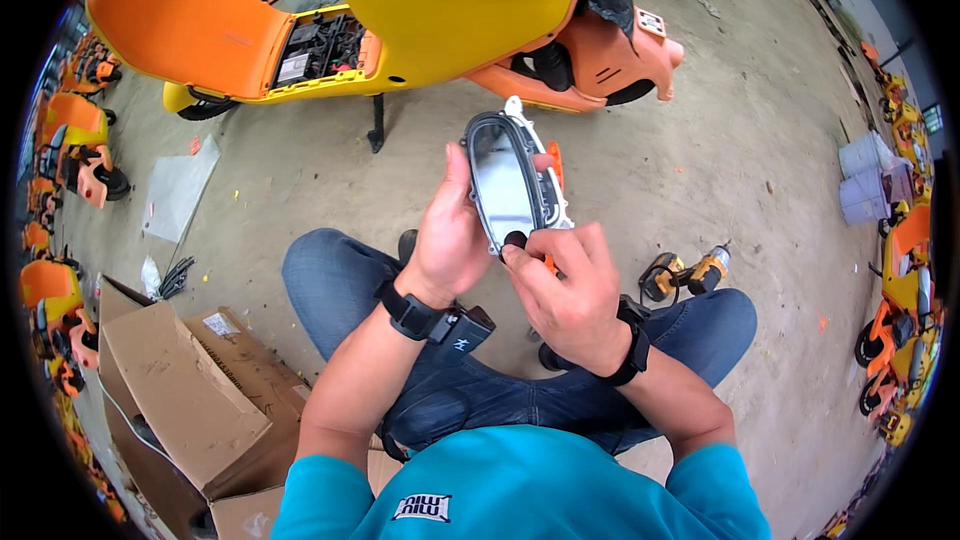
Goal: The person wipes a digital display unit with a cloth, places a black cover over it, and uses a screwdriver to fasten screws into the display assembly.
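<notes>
"While the left hand (447,240) and right hand (572,290) are raised together, where is the panel (503,185)?"

"Between them, above the floor (760,140), its long oval, glossy face turned up. A white bracket (551,202) runs along its right side, and an orange part (556,165) shows just beyond that."

"How does the left hand hold it?"

"Its grip is closed around the panel: thumb at the left edge, fingers passing behind, one fingertip showing on the right."

"And the other grip?"

"Thumb and forefinger are bent close together at the panel's lower end, by a small dark bit (515,239). I cannot tell whether they pinch it or merely touch it."

"What stands around?"

"A yellow and orange scooter (430,30) beyond the hands, with the bay in its footboard uncovered. A drill (708,270) lies near the right knee (735,325). An opened box (190,370) stands at the left, and a clear sheet (180,190) lies between box and scooter. Buckets (862,185) sit well apart, far right."
</notes>
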Demonstrator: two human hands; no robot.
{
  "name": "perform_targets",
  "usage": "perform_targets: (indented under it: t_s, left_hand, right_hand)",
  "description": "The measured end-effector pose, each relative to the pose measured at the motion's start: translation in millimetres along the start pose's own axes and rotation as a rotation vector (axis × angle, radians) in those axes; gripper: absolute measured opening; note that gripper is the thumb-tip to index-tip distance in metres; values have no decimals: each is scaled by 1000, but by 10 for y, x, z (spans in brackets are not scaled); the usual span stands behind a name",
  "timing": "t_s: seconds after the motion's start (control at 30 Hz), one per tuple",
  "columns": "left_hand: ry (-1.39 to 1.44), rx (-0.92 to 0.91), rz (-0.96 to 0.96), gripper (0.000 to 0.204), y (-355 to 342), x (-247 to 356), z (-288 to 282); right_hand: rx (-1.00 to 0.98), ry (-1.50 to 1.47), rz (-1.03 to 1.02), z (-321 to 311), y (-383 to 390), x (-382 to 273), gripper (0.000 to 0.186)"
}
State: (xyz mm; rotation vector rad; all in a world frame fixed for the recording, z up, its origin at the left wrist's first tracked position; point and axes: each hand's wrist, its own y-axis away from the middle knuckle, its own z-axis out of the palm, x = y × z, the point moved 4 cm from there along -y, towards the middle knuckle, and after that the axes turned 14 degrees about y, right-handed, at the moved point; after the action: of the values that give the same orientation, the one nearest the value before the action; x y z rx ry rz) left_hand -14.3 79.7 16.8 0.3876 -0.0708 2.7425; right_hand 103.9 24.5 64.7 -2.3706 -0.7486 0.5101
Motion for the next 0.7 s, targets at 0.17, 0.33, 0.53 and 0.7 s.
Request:
perform_targets:
  t_s: [0.17,0.33,0.53,0.7]
  left_hand:
    - [12,20,-35,70,28,10,5]
    - [78,0,-21,69,39,68,-41]
    - [36,-26,-44,62,46,81,88]
    - [172,65,-36,64,68,82,100]
  right_hand:
    - [-28,-72,13,104,-4,-85,30]
    - [-123,-19,-16,17,-50,-109,43]
    - [-165,255,7,61,-323,156,74]
    - [-213,143,-89,50,-263,63,74]
